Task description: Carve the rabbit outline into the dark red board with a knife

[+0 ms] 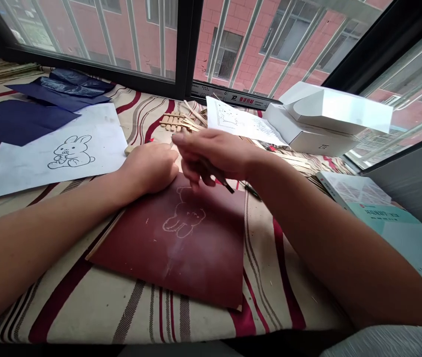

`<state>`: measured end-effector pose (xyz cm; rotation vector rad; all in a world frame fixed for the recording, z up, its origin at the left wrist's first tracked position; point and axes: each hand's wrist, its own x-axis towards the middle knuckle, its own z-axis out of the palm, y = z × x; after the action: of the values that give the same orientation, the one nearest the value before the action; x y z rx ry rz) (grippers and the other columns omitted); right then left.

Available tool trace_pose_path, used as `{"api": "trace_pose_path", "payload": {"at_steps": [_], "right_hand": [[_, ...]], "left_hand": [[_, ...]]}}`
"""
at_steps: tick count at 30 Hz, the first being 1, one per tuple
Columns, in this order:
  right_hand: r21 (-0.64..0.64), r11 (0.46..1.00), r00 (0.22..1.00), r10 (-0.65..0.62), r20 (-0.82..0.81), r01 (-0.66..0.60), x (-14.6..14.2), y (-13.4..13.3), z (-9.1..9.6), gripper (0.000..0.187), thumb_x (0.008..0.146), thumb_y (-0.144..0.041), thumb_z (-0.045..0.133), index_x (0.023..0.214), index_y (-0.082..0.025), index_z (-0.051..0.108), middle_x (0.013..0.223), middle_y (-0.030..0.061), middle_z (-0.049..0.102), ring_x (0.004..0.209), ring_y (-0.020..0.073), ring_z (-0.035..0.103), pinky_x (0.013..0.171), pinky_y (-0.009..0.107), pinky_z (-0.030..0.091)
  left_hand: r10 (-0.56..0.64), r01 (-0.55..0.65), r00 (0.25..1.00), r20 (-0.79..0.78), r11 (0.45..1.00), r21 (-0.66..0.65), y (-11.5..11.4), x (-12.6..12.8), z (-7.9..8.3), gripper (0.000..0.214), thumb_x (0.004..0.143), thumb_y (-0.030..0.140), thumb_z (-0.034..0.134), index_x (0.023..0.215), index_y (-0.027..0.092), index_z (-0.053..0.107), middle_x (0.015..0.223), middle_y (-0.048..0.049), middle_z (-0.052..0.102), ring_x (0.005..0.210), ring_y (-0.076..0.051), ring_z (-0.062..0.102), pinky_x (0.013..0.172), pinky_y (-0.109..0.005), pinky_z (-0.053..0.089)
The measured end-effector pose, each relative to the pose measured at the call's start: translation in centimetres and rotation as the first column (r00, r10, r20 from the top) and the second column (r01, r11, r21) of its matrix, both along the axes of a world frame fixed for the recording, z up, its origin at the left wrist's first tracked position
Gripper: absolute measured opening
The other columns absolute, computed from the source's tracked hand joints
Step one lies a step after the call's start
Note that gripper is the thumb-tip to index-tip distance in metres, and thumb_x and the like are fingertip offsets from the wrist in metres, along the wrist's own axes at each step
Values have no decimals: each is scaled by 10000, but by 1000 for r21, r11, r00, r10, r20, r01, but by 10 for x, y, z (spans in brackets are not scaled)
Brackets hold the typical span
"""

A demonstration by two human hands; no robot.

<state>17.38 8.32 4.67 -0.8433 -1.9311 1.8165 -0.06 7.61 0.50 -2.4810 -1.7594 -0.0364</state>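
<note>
A dark red board (181, 253) lies on the striped tablecloth with a rabbit outline (184, 219) scratched into it. My left hand (151, 167) rests closed at the board's far left corner, pressing it down; whether it holds anything is hidden. My right hand (214, 154) hovers over the board's far edge, fingers pinched round a thin dark carving tool (221, 179) whose tip points toward the right, above the board.
A white sheet with a rabbit drawing (70, 151) lies at left, dark blue sheets (28, 116) behind it. Wooden sticks (181, 123), another printed sheet (240, 121) and white boxes (318, 124) sit near the window. A teal book (389, 223) lies at right.
</note>
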Motion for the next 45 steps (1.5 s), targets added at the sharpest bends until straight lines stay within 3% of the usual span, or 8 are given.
{"api": "trace_pose_path", "payload": {"at_steps": [3,5,8,13,19,23,28,45], "right_hand": [[-204,977,978,94,184,-56,15,7,-4,619,1017,-651,660,631,-186,528,659,98,704,546,152,672,503,251,555],[-117,980,975,-139,176,161,22,11,-8,592,1058,-579,641,643,-158,604,729,123,741,615,148,709,584,244,597],[39,895,896,-444,-25,444,28,10,-7,547,1040,-531,694,654,-146,651,741,96,731,631,141,710,606,239,609],[-208,951,971,-240,-24,230,25,-11,-1,553,1132,-411,546,665,-133,648,757,115,759,710,187,768,719,310,662],[-167,830,822,-554,-129,533,27,-17,-13,503,1132,-335,553,677,-135,630,758,65,746,687,133,735,678,250,658],[-212,892,866,-443,-231,399,27,-17,-14,538,1101,-423,610,639,-178,486,657,43,714,578,152,722,555,261,633],[-142,902,826,-432,-363,409,7,-11,-17,494,1048,-520,689,730,-191,502,568,-23,669,402,90,596,358,171,430],[16,933,791,-294,-536,358,-16,-12,-30,570,955,-690,711,711,-220,499,551,-58,611,390,63,529,387,203,384]], "left_hand": [[-6,5,998,-62,1000,-13,0,0,0,432,998,279,416,1177,121,775,1244,-176,776,1209,-367,704,895,-429,541],[-8,8,996,-87,1000,-3,1,0,0,438,988,263,405,1151,108,781,1206,-190,778,1206,-377,706,899,-448,545],[-10,10,995,-104,1000,-6,2,1,0,450,981,248,390,1150,119,786,1196,-187,775,1189,-377,714,885,-462,546],[-7,7,995,-103,1000,-1,1,0,-1,426,987,262,402,1130,125,779,1176,-182,770,1190,-379,712,861,-462,542],[1,-3,992,-123,1000,-18,-1,1,0,404,998,242,386,1095,140,764,1178,-157,764,1182,-356,716,846,-450,549],[-1,-2,991,-137,1000,-25,-2,1,2,406,1000,248,393,1123,140,765,1185,-164,765,1202,-360,713,867,-445,559],[-2,-6,986,-165,999,-44,-4,2,5,422,981,234,392,1137,132,771,1174,-178,777,1189,-366,727,877,-450,570],[29,-48,981,-191,994,-100,-9,-3,14,360,937,277,454,1007,181,794,989,-177,816,940,-376,787,713,-409,515]]}}
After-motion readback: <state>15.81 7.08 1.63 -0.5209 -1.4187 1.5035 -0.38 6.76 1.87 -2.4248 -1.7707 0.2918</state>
